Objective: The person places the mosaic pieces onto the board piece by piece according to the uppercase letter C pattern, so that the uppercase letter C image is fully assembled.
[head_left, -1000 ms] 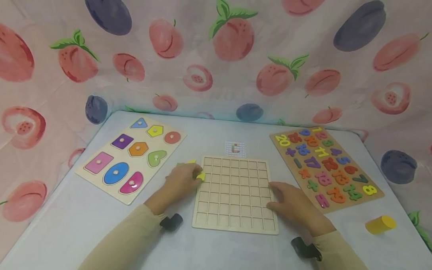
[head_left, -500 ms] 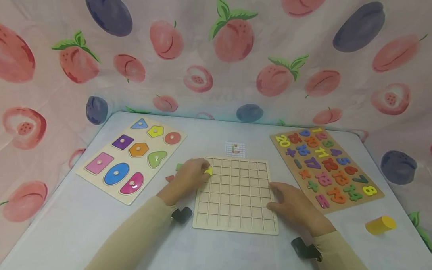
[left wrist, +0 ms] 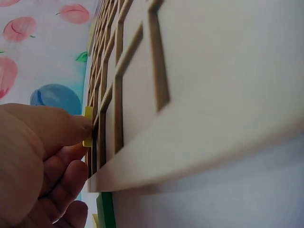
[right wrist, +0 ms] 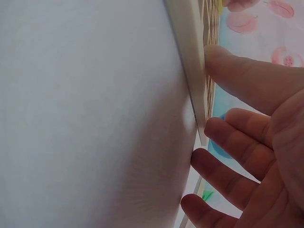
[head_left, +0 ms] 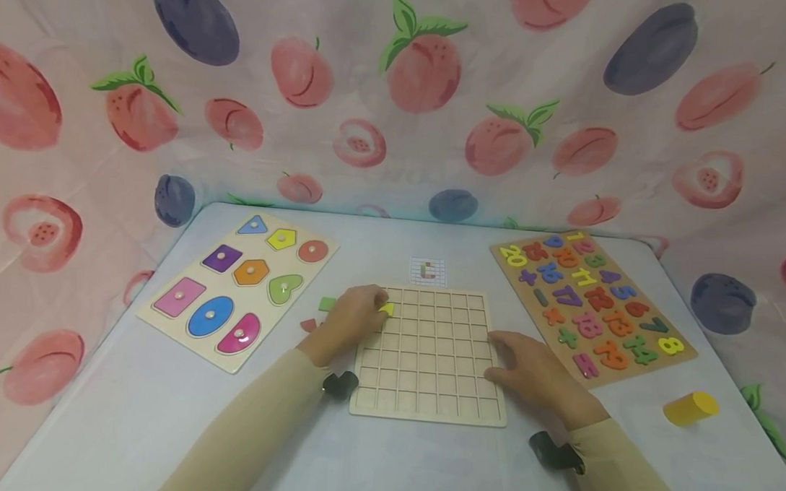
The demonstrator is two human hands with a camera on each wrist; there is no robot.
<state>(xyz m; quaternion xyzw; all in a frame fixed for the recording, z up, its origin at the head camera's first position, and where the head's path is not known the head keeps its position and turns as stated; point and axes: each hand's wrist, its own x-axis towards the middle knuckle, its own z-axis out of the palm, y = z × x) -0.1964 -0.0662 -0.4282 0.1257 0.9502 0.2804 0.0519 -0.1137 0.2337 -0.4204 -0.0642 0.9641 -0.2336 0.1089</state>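
A small yellow block [head_left: 387,309] is pinched between the thumb and fingers of my left hand [head_left: 349,318], over the upper left squares of the wooden grid board [head_left: 428,369]. In the left wrist view the yellow block [left wrist: 88,126] stands on edge against the grid. My right hand [head_left: 533,373] rests at the board's right edge; in the right wrist view its thumb touches the rim and its fingers are spread and loosely bent. Beside my left hand lie a green block [head_left: 327,304] and a red block [head_left: 308,325], with others partly hidden behind the hand.
Behind the board is a small card [head_left: 428,272] with a coloured pattern on a grid. A shape puzzle board [head_left: 235,290] lies to the left, a number puzzle board [head_left: 592,310] to the right. A yellow cylinder [head_left: 690,408] is at the far right.
My left hand has moved right with the yellow block, from the board's left edge to over its upper left squares. More of the green and red blocks now shows. The right hand stays put.
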